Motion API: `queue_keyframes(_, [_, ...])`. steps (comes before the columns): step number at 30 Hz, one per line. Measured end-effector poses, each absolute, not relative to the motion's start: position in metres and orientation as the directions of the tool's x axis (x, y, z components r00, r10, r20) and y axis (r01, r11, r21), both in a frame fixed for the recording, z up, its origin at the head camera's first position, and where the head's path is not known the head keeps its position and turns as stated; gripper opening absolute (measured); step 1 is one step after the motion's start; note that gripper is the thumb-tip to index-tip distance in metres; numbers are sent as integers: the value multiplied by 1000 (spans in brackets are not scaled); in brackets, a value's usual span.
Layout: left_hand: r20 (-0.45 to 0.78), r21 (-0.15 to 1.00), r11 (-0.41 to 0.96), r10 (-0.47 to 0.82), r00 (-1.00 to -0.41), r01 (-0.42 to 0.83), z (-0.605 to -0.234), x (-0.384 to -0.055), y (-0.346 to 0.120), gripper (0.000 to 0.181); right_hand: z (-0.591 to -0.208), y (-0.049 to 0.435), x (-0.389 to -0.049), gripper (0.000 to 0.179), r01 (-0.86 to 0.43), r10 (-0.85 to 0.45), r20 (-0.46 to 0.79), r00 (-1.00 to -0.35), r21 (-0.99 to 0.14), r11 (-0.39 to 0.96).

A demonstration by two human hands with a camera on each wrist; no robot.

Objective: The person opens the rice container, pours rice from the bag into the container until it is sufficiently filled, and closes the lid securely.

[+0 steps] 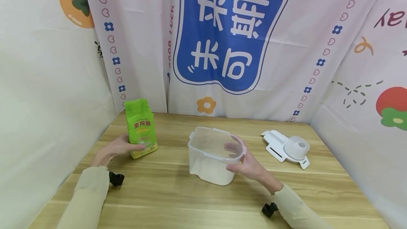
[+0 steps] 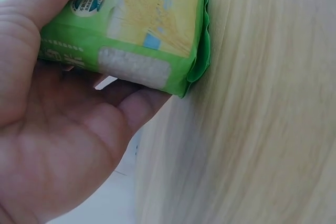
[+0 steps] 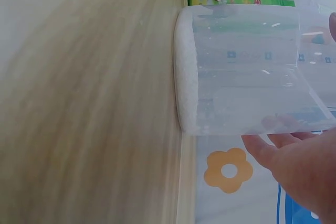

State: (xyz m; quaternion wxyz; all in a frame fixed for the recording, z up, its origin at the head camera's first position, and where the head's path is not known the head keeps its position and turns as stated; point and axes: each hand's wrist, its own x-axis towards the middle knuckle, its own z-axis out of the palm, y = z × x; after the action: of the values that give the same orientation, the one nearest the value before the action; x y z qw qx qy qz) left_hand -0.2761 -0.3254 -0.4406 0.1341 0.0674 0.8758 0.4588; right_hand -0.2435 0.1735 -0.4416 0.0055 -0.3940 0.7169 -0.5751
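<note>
A green rice bag (image 1: 140, 124) stands on the left side of the wooden table, and my left hand (image 1: 119, 147) grips it low down. In the left wrist view the thumb lies over one face of the bag (image 2: 147, 30), with fingers curled beneath; grains show through its window. My right hand (image 1: 249, 165) holds a clear plastic container (image 1: 198, 154) by its right side near the rim. Open at the top, the container stands on the table. White rice (image 3: 186, 77) lies in a layer at its bottom in the right wrist view.
A white lid (image 1: 276, 145) with a round clear cup (image 1: 296, 147) lies on the table at the right. Printed cloth (image 1: 143, 63) hangs along the table's back edge, and more cloth (image 1: 41, 80) walls in both sides. A black strap piece (image 1: 116, 179) hangs at the left wrist.
</note>
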Motion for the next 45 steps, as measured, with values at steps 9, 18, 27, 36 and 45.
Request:
queue_keyframes(9, [-151, 817, 577, 234, -960, 12, -440, -279, -324, 84, -444, 176, -246, 103, -559, -574, 438, -692, -828, 41])
queue_keyframes(18, [-146, 892, 451, 248, -958, -20, -442, -278, -326, 80, -442, 180, -247, 102, -543, -626, 413, -662, -839, 20])
queue_keyframes(27, [-77, 972, 236, 263, -962, -13, -434, -279, -320, 69, -438, 185, -251, 100, -555, -690, 415, -592, -832, -24])
queue_keyframes(36, [49, 989, -151, 273, -961, 7, -422, -282, -304, 34, -439, 192, -255, 99, -530, -702, 402, -588, -847, -41])
queue_keyframes(45, [98, 947, -315, 83, -992, 67, -426, -279, -288, 25, -437, 192, -253, 99, -522, -700, 376, -607, -853, -5])
